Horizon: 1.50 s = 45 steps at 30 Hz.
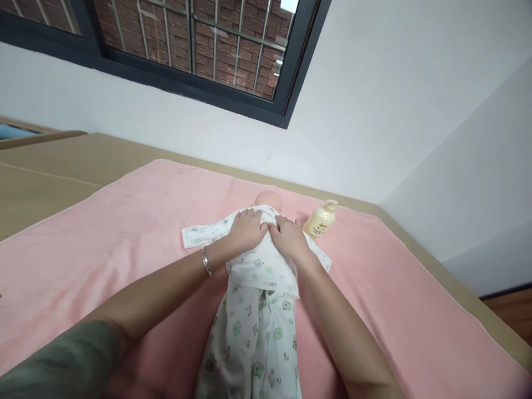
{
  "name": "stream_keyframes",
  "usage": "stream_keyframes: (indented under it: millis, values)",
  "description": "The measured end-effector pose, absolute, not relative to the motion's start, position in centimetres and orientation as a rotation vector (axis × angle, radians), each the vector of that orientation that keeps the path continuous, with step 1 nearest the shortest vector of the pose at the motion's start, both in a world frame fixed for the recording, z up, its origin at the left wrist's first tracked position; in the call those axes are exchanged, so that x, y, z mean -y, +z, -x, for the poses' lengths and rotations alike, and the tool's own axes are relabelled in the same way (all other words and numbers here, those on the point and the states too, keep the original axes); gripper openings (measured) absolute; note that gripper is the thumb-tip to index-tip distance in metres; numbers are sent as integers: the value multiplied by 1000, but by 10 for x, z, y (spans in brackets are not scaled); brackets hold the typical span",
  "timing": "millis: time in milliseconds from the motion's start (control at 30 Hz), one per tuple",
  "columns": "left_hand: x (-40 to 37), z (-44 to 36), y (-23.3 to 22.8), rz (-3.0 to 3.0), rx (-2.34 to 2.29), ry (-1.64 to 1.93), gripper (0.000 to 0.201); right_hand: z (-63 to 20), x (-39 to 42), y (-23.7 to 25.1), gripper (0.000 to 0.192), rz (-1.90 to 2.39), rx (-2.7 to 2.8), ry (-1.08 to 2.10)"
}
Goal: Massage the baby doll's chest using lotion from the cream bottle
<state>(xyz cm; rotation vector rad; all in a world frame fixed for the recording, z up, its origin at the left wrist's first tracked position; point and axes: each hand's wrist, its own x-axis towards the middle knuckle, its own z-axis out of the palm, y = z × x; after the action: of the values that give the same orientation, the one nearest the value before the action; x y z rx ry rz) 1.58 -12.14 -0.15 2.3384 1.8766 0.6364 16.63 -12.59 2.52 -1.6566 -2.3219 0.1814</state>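
On blanket (149, 221), roomiest toward nine: left hand (248, 228), right hand (290, 237), flat on doll's (268, 198) shirt (261, 269). Pump bottle (321, 221): two o'clock, near edge.

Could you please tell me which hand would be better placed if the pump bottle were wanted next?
Probably the right hand: it rests on the white printed top, on the same side as the pump bottle, while the left hand lies farther away, with the right between them.

Pink blanket (141, 238) (creased) covers tan surface (83, 160); doll (261, 271), bottle (320, 221) atop.
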Motion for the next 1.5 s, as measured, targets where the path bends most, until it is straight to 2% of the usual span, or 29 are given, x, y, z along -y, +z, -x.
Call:
stream_keyframes:
  millis: [167,500,700,833,1233,1433,1500]
  values:
    - [140,-29,-1,-2470,-1939,649,47,-183,101,13,58,1692,2211,440]
    - [106,-7,-7,-2264,-1815,688,49,-155,138,29,43,1694,2376,71]
    - [112,-14,-11,-2254,-1864,716,51,-174,114,20,56,1660,2251,375]
    - [115,-15,-9,-2259,-1858,734,47,-181,108,19,51,1629,2216,456]
    - [124,-22,-6,-2384,-1862,731,40,-179,109,21,37,1592,2269,322]
    - [106,-8,-5,-2291,-1804,697,45,-158,134,28,34,1649,2369,14]
    - [106,-9,-5,-2299,-1818,681,45,-156,137,29,35,1633,2380,1]
